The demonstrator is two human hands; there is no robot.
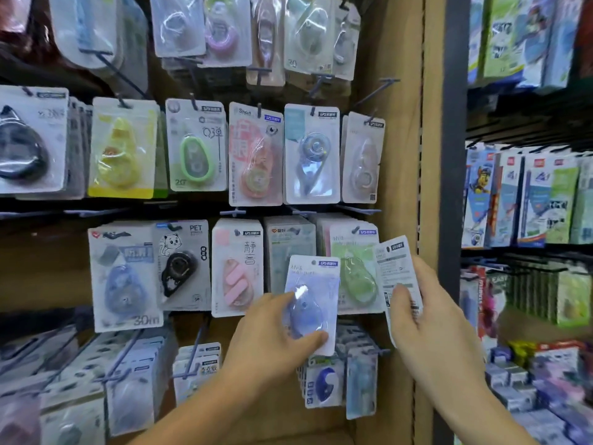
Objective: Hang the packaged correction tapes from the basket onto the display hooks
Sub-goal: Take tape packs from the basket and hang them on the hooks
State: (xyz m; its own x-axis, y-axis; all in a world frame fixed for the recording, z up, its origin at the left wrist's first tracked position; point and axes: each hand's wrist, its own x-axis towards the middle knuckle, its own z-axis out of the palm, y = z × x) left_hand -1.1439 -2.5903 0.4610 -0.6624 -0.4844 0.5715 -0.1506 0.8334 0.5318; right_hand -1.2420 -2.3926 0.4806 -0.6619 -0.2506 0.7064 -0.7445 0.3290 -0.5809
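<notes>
Pinching a blue correction tape pack (313, 303), the fingers of the left hand (272, 332) curl round it. Just right of them, the right hand (426, 313) grips a white pack (398, 268).

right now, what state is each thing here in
left hand, grips blue pack
blue pack, held front out, seemingly off any hook
right hand, holds second pack
second pack, held back side out, tilted
green pack, hanging on its hook
upper right hook, bare
</notes>
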